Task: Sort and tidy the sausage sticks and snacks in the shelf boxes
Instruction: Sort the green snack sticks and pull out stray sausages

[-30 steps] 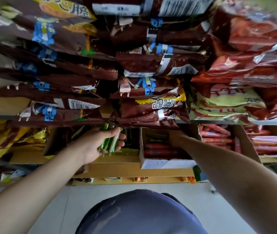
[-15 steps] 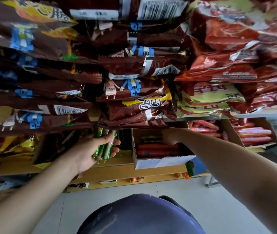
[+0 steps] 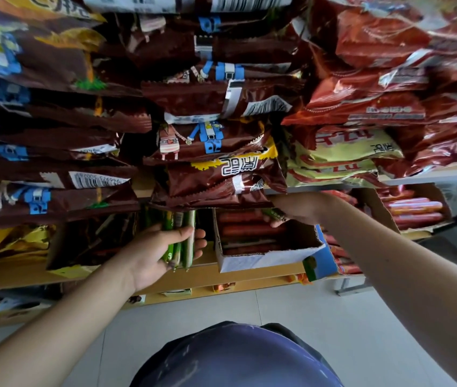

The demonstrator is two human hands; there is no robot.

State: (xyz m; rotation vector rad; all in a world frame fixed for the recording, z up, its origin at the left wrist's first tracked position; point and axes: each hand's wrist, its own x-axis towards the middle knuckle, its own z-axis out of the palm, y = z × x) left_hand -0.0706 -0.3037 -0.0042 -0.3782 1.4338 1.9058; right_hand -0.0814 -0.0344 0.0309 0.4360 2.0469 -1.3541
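Hands (image 3: 166, 252) under overhanging snack bags (image 3: 216, 174)

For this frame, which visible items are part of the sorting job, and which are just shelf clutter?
In the job:
- left hand gripping green sausage sticks
- right hand pulling a green stick from the white box of red sausages

Lying about:
- brown snack bags stacked above
- red snack bags on the right

Left hand (image 3: 163, 255) raised, palm up, fingers (image 3: 194, 236) curled in a grip. Right hand (image 3: 297, 209) reaches forward, fingers closed; both arms extended.
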